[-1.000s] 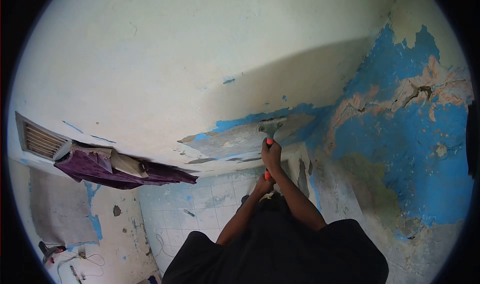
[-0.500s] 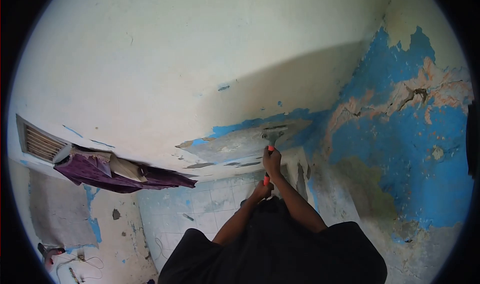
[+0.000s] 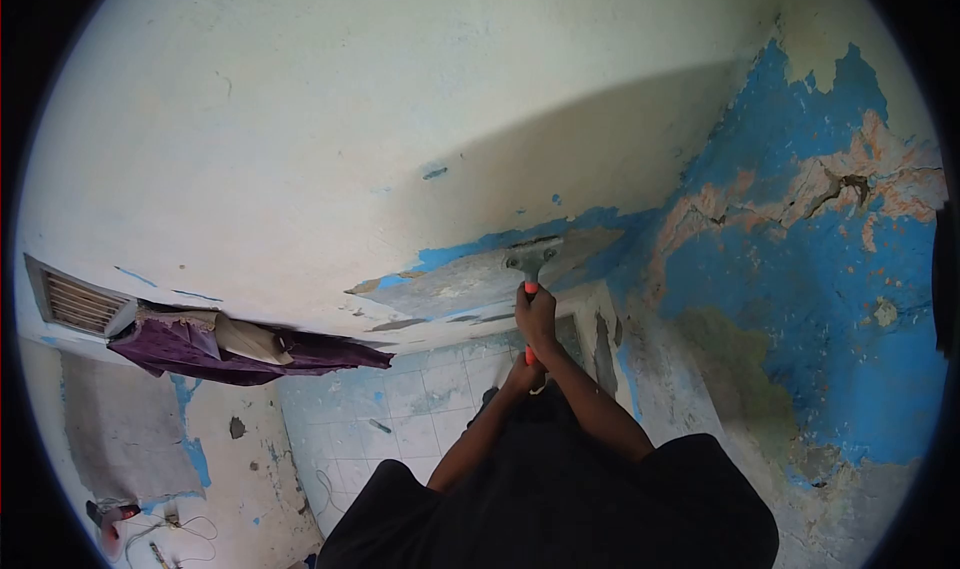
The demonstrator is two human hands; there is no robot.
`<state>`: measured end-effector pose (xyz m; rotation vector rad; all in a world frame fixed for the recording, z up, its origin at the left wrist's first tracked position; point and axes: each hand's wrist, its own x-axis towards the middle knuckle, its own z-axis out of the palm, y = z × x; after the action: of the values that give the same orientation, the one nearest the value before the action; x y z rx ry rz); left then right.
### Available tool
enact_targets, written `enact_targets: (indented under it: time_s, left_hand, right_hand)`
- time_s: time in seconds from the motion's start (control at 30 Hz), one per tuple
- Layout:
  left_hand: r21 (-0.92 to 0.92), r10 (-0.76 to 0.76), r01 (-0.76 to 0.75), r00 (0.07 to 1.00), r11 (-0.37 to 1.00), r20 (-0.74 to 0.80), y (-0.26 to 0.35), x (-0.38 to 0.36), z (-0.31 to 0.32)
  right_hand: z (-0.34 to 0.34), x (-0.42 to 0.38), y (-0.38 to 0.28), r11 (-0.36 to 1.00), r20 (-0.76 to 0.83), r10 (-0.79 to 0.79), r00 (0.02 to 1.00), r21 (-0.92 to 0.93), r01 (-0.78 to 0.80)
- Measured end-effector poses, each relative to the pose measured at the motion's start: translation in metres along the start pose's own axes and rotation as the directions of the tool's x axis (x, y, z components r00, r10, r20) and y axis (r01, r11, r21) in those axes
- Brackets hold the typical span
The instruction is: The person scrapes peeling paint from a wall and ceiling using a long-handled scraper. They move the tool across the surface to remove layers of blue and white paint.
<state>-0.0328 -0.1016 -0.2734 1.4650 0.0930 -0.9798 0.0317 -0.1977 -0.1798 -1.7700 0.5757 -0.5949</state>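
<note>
A wall scraper (image 3: 532,256) with a wide grey head and a red-and-black handle is held upright in front of me. Its blade lies against the bare grey patch (image 3: 450,287) of the wall, close under a strip of blue paint (image 3: 470,252). My right hand (image 3: 537,317) is closed round the upper handle, just below the head. Lower down, my left hand (image 3: 524,373) grips the handle's end near my body. The fingers of both hands are partly hidden.
Flaking blue paint and a long crack (image 3: 850,184) mark the right-hand wall (image 3: 850,339). A purple cloth (image 3: 190,344) hangs at left beside a slatted vent (image 3: 80,297). Below lies a tiled floor (image 3: 420,389). A red-and-dark tool (image 3: 112,522) and cables are at lower left.
The scraper head has shifted slightly up and left on the wall patch, and my right hand has moved with it. Both hands keep their grip. The view has tilted a little.
</note>
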Motion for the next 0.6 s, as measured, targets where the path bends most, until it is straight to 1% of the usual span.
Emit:
enact_targets:
  time_s: [0.03,0.13,0.17,0.23,0.27,0.3,0.33,0.37,0.4,0.43,0.5,0.53,0.57,0.6]
  left_hand:
    - [-0.039,-0.003,0.003,1.0,0.999,-0.009,-0.004,0.0,0.004]
    - [0.074,-0.047,0.046,0.999,0.996,0.015,-0.007,0.007,-0.008]
    - [0.068,0.01,-0.009,1.0,0.998,-0.016,-0.005,0.012,-0.007]
    - [0.066,0.114,-0.109,0.991,0.992,-0.074,0.01,0.008,0.004]
    - [0.083,0.074,-0.07,0.996,0.994,-0.047,0.007,0.004,0.001]
    - [0.093,0.033,-0.031,0.999,0.995,-0.018,-0.001,0.004,-0.004]
    - [0.104,0.025,-0.026,1.0,0.994,0.012,0.005,0.017,-0.002]
    - [0.116,0.008,-0.009,1.0,0.993,0.016,0.005,0.022,0.0]
    - [0.133,-0.019,0.018,1.0,0.991,0.012,-0.002,0.019,-0.004]
    - [0.154,-0.054,0.053,0.999,0.987,0.003,-0.002,0.013,-0.011]
    - [0.144,0.005,-0.003,1.0,0.99,-0.009,0.005,0.008,-0.01]
    - [0.138,0.042,-0.038,0.999,0.99,-0.022,0.013,0.005,-0.004]
    - [0.126,0.07,-0.064,0.997,0.99,-0.039,0.017,0.001,0.002]
    - [0.158,-0.009,0.012,1.0,0.987,-0.018,0.019,0.003,-0.002]
  right_hand:
    - [0.001,0.0,0.004,1.0,0.004,-0.005,1.0,-0.001,0.005]
    - [0.0,-0.004,0.001,1.0,0.021,-0.004,1.0,0.004,0.004]
    - [0.002,0.002,-0.004,1.0,0.022,-0.01,1.0,0.012,0.01]
    - [-0.005,0.02,-0.04,0.997,-0.001,-0.075,0.997,0.019,0.075]
    - [-0.012,0.016,-0.048,0.996,-0.01,-0.088,0.996,0.009,0.088]
    - [-0.011,0.004,-0.029,0.998,-0.018,-0.061,0.998,0.002,0.061]
    - [-0.001,0.005,-0.001,0.998,-0.029,-0.067,0.997,0.001,0.067]
    - [0.005,0.007,0.013,0.997,-0.038,-0.075,0.996,0.009,0.075]
    - [0.002,0.003,0.007,0.997,-0.027,-0.081,0.996,-0.021,0.08]
    - [0.002,0.005,-0.001,0.999,-0.013,-0.051,0.999,0.01,0.051]
    - [-0.003,0.007,-0.015,0.998,0.003,0.028,1.0,0.06,-0.028]
    - [-0.009,0.01,-0.031,0.995,0.016,0.045,0.999,0.086,-0.046]
    - [-0.008,0.009,-0.023,0.998,0.021,0.028,0.999,0.057,-0.03]
    - [-0.004,0.006,-0.01,1.0,0.032,0.013,0.999,0.028,-0.014]
